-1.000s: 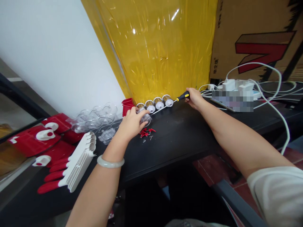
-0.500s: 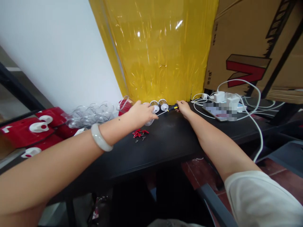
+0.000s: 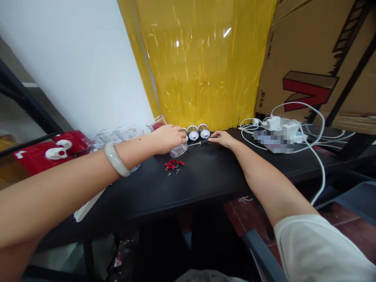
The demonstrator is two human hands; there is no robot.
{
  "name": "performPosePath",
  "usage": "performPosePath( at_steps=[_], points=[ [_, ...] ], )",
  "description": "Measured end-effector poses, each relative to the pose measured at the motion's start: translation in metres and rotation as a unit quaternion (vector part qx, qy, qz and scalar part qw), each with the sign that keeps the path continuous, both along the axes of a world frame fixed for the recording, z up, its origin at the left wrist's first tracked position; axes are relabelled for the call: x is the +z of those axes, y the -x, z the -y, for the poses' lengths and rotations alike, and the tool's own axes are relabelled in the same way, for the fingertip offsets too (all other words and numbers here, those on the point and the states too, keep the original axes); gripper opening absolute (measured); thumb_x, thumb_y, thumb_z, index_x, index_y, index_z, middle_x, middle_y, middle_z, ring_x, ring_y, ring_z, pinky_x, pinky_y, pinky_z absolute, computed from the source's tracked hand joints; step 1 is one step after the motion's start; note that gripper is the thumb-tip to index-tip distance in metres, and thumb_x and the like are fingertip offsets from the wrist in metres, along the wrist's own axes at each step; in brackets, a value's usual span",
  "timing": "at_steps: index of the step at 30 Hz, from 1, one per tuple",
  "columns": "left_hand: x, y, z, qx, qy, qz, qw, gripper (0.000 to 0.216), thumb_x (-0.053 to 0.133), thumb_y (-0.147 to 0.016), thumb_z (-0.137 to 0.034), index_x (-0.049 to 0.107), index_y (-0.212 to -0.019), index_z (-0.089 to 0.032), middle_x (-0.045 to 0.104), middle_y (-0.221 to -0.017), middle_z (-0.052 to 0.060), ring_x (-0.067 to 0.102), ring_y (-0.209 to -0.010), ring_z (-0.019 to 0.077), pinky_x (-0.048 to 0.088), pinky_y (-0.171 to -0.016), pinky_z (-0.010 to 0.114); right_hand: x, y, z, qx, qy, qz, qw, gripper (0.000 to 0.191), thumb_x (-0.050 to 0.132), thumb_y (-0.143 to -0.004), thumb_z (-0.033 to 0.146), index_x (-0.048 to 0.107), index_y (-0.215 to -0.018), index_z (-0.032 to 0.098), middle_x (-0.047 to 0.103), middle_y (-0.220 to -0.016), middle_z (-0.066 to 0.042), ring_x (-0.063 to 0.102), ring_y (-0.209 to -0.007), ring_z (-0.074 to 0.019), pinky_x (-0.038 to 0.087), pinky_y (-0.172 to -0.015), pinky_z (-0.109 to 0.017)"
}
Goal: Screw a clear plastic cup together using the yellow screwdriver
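My left hand [image 3: 172, 138] is closed around a clear plastic container [image 3: 178, 151]; its fingers hide the middle of it. Near the handle end of a screwdriver [image 3: 205, 141] with a dark and yellow grip is my right hand [image 3: 225, 139], its fingers pinched on the handle. The screwdriver's thin shaft points left towards the container. Behind it, several round metallic parts with white ends [image 3: 204, 131] stand in a row. In front of my left hand lies a small pile of red pieces [image 3: 173, 164], with a few tiny screws [image 3: 178, 171] beside it.
Left of my arm are red housings with white knobs [image 3: 35, 156] and several clear cups [image 3: 117, 135]. To the right, white cables and chargers [image 3: 273, 123] lie around a phone [image 3: 273, 143]. A yellow-wrapped panel [image 3: 202, 58] and a cardboard box [image 3: 305, 58] stand behind the black table [image 3: 152, 199].
My left hand has shifted left and down a little with the clear container. The screwdriver and my right hand have also moved slightly left and lower. The view has turned slightly.
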State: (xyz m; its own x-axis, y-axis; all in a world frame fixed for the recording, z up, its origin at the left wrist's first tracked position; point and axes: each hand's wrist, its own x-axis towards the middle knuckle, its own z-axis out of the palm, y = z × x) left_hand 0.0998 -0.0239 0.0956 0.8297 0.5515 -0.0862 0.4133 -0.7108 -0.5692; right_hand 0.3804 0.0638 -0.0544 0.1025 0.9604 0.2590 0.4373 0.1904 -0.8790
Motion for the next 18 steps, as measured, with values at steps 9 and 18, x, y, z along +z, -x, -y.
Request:
performPosePath(
  at_steps=[9,18],
  points=[
    [0.007,-0.002,-0.002,0.016,-0.036,-0.02,0.999,0.048,0.058,-0.08,-0.006,0.068,-0.122,-0.026,0.064,-0.114,0.009,0.056,-0.104,0.0261,0.044,-0.086,0.036,0.002,0.004,0.006,0.045,0.003,0.242,0.969,0.02,0.087,-0.065,0.015,0.074,-0.08,0.02,0.073,-0.093,-0.005,0.067,-0.094,-0.0231,0.051,-0.089,-0.035],
    [-0.006,-0.004,-0.002,0.012,-0.034,0.052,0.998,0.053,0.06,-0.077,-0.006,0.056,-0.129,-0.019,0.06,-0.115,0.012,0.06,-0.097,0.0248,0.047,-0.081,0.034,0.02,0.087,0.038,0.205,-0.144,0.135,0.959,0.09,0.092,-0.059,0.047,0.056,-0.137,0.02,0.061,-0.134,-0.015,0.061,-0.122,-0.0319,0.049,-0.105,-0.045]
  ],
)
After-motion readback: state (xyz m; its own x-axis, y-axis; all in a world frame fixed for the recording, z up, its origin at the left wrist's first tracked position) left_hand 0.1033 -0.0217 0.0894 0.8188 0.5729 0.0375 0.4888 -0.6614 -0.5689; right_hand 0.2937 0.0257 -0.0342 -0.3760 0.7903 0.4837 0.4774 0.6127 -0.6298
